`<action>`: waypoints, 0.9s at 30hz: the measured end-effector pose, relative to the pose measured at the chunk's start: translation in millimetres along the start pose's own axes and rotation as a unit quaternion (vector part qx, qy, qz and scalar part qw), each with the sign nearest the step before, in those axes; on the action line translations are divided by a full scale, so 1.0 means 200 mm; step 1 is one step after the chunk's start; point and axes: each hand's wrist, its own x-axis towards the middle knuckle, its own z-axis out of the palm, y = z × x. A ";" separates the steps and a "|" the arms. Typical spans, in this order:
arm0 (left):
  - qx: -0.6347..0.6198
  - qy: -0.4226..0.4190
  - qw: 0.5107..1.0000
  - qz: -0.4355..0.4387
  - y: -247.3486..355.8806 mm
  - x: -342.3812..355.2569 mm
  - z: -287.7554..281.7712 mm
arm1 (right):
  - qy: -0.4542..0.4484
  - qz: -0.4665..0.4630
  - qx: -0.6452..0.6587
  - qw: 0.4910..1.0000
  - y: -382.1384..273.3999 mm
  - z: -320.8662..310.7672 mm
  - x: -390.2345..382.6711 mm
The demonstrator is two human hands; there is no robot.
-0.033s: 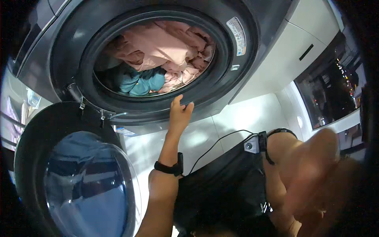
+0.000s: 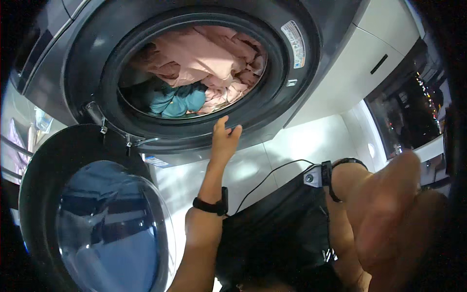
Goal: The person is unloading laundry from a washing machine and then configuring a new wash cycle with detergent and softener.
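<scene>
My left hand (image 2: 226, 138) is at the lower rim of the washing machine's door opening (image 2: 272, 104), holding nothing, its fingers apart. Whether the fingertips touch the rim I cannot tell. Inside the drum lie pink cloth (image 2: 204, 53) and a bunched teal cloth (image 2: 177, 100). Close to the camera at the right, my right hand (image 2: 389, 209) is raised and blurred. Its fingers cannot be made out, nor whether it holds anything. Both wrists wear black straps, and the right one carries a small grey camera-like device (image 2: 313, 177).
The round glass door (image 2: 109, 233) hangs wide open at the lower left. White cabinets (image 2: 362, 63) stand right of the machine beside a dark window (image 2: 408, 102). A thin black cable (image 2: 265, 179) loops between my wrists above the pale tiled floor (image 2: 311, 141).
</scene>
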 end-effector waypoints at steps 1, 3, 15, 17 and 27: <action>0.007 0.005 1.000 0.016 -0.01 0.03 -0.01 | 0.021 -0.100 -0.061 0.993 0.07 0.04 0.00; 0.019 0.003 0.999 0.025 0.01 0.00 0.05 | 0.074 -0.273 -0.184 0.942 0.14 0.03 -0.01; 0.046 -0.025 0.998 0.031 0.10 -0.04 0.08 | 0.187 -0.491 -0.315 0.790 0.27 0.06 -0.03; 0.071 0.005 0.996 0.047 -0.01 -0.03 -0.02 | 0.239 -0.500 -0.203 0.807 0.43 0.11 -0.05; 0.106 -0.023 0.992 0.065 0.03 -0.01 0.05 | 0.172 0.113 -0.495 0.844 1.61 -0.09 0.05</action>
